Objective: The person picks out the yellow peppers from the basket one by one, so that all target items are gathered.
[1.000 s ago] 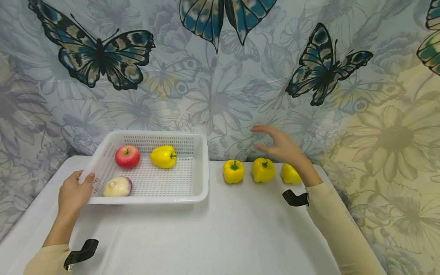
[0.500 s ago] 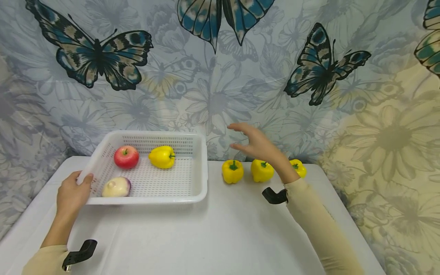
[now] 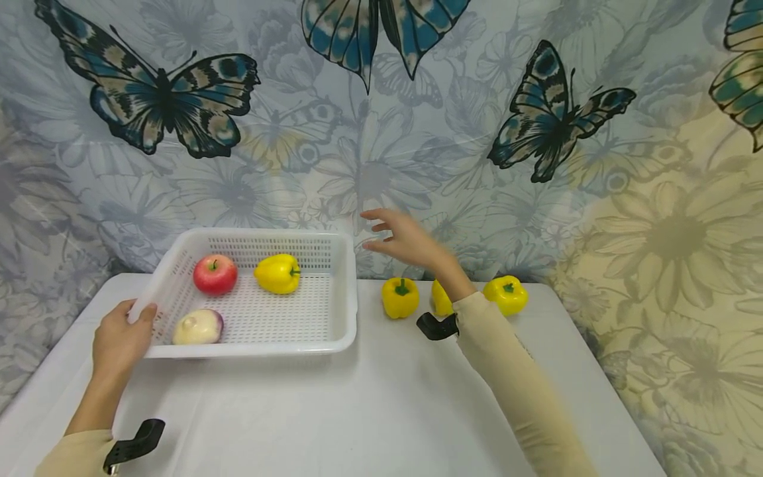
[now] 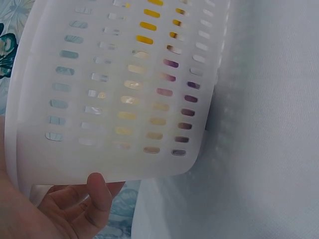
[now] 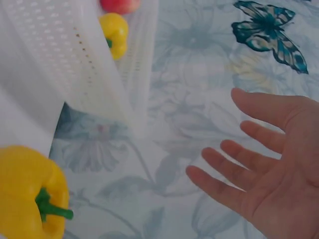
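Observation:
My left hand [image 3: 119,341] grips the left end of a white perforated plastic basket [image 3: 250,350]. In the left wrist view its fingers [image 4: 99,194] are curled at the rim. Inside the basket lie a red apple [image 3: 215,275], a yellow bell pepper [image 3: 277,273] and a pale onion [image 3: 199,327] with a purple side. My right hand [image 3: 408,240] hovers just right of the basket's far right corner, holding nothing. Its fingers [image 5: 227,169] are spread and loosely bent in the right wrist view. Below that arm stands a yellow bell pepper [image 3: 440,299], partly hidden by the wrist.
On the white-covered table [image 3: 334,417] another yellow bell pepper [image 3: 400,298] stands right of the basket. A further yellow bell pepper [image 3: 507,295] sits farther right, near the back edge. Behind the table hangs a butterfly-patterned cloth [image 3: 369,152].
My right hand has moved left, from above the right-hand peppers to beside the basket's right end. The rightmost pepper has come fully into sight. My left hand still holds the basket.

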A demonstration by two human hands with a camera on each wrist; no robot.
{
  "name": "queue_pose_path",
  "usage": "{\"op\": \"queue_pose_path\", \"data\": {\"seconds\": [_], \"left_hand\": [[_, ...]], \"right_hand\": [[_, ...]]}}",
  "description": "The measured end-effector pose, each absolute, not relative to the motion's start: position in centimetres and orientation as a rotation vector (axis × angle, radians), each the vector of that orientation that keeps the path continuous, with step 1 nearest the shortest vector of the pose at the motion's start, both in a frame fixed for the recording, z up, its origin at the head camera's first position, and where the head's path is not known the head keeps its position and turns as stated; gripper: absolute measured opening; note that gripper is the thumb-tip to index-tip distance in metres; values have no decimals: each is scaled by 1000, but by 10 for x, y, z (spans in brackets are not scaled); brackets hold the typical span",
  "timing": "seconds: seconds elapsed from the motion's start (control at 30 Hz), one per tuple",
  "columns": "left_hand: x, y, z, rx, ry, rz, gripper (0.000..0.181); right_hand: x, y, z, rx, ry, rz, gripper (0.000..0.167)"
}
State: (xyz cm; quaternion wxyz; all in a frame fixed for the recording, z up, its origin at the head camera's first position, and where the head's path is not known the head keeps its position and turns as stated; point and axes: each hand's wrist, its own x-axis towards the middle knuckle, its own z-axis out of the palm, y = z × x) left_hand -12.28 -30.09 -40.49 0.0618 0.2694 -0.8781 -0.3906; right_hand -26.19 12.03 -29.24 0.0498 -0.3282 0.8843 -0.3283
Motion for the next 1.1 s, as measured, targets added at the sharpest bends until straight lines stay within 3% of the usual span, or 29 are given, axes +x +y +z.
{"op": "queue_pose_path", "data": {"seconds": [1.1], "left_hand": [[-123, -301, -403, 835, -2655, -1183, 59]], "right_hand": [[-281, 21, -341, -738, 2596, -1031, 54]]}}
